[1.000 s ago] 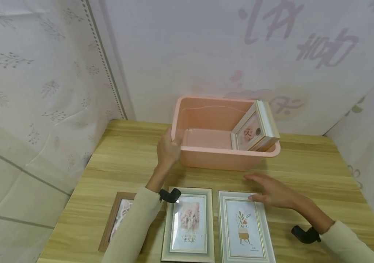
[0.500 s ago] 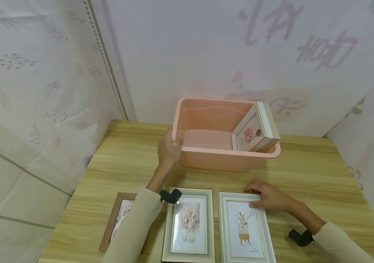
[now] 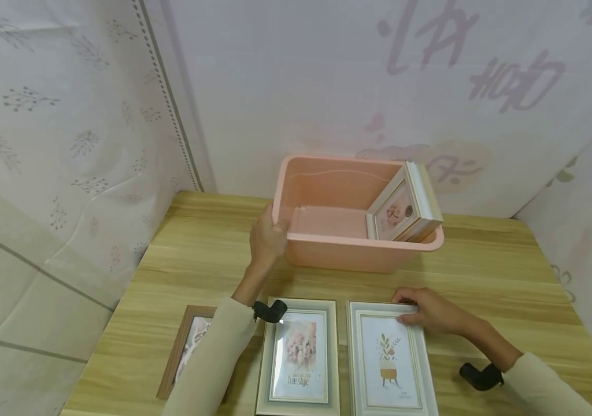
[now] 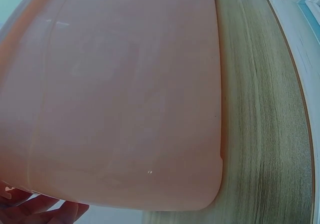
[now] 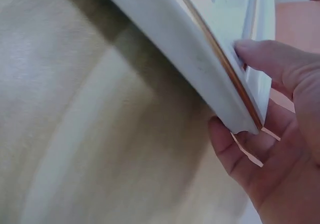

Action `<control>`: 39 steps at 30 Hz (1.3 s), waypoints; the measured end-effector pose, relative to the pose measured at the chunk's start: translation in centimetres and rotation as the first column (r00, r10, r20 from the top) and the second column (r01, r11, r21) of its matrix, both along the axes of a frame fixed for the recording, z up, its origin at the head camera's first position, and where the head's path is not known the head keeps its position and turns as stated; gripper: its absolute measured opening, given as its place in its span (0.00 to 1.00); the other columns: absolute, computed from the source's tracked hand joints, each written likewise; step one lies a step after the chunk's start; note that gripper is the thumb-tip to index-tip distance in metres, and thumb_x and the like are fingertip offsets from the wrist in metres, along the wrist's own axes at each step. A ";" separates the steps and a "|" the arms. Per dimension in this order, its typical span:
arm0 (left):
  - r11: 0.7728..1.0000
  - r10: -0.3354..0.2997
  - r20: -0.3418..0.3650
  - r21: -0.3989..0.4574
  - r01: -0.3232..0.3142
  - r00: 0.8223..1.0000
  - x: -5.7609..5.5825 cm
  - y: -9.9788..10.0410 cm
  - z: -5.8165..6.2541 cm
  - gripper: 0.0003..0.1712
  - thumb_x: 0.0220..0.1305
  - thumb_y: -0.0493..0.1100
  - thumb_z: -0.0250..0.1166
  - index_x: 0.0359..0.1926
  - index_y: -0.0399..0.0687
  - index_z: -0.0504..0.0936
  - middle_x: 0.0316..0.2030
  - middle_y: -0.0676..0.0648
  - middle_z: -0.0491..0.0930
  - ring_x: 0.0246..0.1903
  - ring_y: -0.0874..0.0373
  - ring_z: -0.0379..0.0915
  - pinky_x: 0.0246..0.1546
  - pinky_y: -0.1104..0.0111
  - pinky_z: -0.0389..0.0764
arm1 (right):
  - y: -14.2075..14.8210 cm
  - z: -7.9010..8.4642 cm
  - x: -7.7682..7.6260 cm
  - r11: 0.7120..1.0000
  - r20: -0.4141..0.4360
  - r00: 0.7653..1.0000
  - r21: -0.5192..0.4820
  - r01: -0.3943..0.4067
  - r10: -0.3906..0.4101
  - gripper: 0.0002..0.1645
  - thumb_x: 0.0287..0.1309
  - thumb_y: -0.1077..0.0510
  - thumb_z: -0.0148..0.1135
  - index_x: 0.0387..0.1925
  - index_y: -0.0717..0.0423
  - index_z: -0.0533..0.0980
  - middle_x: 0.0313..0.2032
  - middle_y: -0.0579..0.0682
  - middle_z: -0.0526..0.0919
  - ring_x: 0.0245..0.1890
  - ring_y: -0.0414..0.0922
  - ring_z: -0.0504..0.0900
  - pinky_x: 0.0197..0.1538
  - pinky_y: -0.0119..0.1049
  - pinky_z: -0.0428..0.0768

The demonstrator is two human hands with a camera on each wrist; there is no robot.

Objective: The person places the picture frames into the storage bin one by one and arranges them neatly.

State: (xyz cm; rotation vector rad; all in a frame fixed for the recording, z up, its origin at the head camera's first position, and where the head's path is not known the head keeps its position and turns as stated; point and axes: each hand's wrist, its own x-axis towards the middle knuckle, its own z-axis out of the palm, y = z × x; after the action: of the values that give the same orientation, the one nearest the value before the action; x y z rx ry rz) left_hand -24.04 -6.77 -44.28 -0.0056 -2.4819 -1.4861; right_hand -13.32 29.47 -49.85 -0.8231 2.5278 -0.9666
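My left hand (image 3: 267,238) grips the left rim of a pink plastic bin (image 3: 343,254); its fingers (image 4: 42,210) show at the bin's edge in the left wrist view. My right hand (image 3: 433,311) holds the top right corner of a white picture frame (image 3: 355,352) with a potted-plant print. In the right wrist view the thumb lies on the frame's face and the fingers curl beneath its corner, which is lifted off the table. Inside the bin, a stack of picture frames (image 3: 405,202) leans against the right end.
A cream picture frame (image 3: 331,358) with a flower print lies left of the white one. A brown picture frame (image 3: 178,349) is partly covered by the left sleeve (image 3: 213,358). The wooden table (image 3: 197,248) meets a printed wall cloth (image 3: 254,104) behind the bin.
My right hand has come down onto the white frame's corner, taken hold of it and raised that edge slightly. The left hand stays on the bin's rim.
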 end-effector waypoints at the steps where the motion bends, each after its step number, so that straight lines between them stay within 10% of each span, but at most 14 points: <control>1: 1.000 -0.001 0.000 0.001 0.001 1.000 0.0 0.0 0.0 0.22 0.65 0.40 0.57 0.56 0.33 0.80 0.39 0.34 0.85 0.37 0.38 0.82 0.34 0.44 0.79 | 0.1 0.3 0.0 1.000 0.000 1.000 -0.008 -0.001 0.001 0.10 0.64 0.58 0.71 0.45 0.49 0.80 0.40 0.40 0.83 0.40 0.34 0.78 0.44 0.35 0.80; 9: 1.000 -0.007 -0.003 0.007 0.007 1.000 0.0 0.0 -0.2 0.20 0.65 0.40 0.57 0.53 0.34 0.80 0.37 0.35 0.85 0.34 0.40 0.81 0.30 0.48 0.79 | 1.1 3.3 -0.6 0.997 -0.034 0.999 -0.079 0.015 -0.018 0.26 0.62 0.60 0.73 0.58 0.66 0.78 0.39 0.45 0.86 0.38 0.32 0.80 0.37 0.33 0.79; 23: 1.000 0.001 0.009 0.002 -0.001 1.000 0.0 -0.1 -0.1 0.20 0.64 0.40 0.57 0.53 0.34 0.80 0.37 0.35 0.85 0.36 0.39 0.82 0.34 0.45 0.80 | 1.1 9.1 -0.4 0.984 -0.059 0.998 -0.175 -0.030 0.020 0.17 0.66 0.68 0.65 0.54 0.54 0.81 0.42 0.44 0.86 0.34 0.37 0.85 0.32 0.36 0.84; 31: 1.000 -0.007 -0.009 0.004 0.007 1.000 0.0 0.0 0.0 0.20 0.62 0.40 0.56 0.51 0.34 0.81 0.36 0.36 0.84 0.33 0.41 0.80 0.31 0.47 0.78 | 0.7 10.0 -0.2 0.968 -0.043 0.996 -0.236 -0.087 0.079 0.18 0.67 0.74 0.60 0.51 0.52 0.77 0.43 0.48 0.86 0.39 0.40 0.86 0.34 0.38 0.85; 39: 1.000 -0.006 -0.008 0.006 0.006 1.000 0.1 0.0 0.0 0.20 0.63 0.40 0.56 0.53 0.33 0.80 0.35 0.36 0.84 0.31 0.42 0.80 0.28 0.49 0.78 | 0.7 10.8 0.2 0.980 -0.005 0.995 -0.173 -0.095 0.096 0.31 0.72 0.69 0.56 0.73 0.53 0.70 0.55 0.55 0.85 0.42 0.40 0.87 0.38 0.38 0.86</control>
State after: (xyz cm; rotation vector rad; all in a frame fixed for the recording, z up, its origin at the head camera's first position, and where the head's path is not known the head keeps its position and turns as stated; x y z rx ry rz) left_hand -23.99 -6.78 -44.25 -0.0174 -2.4734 -1.4934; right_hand -13.07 30.17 -39.02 -0.9818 2.4017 -1.1664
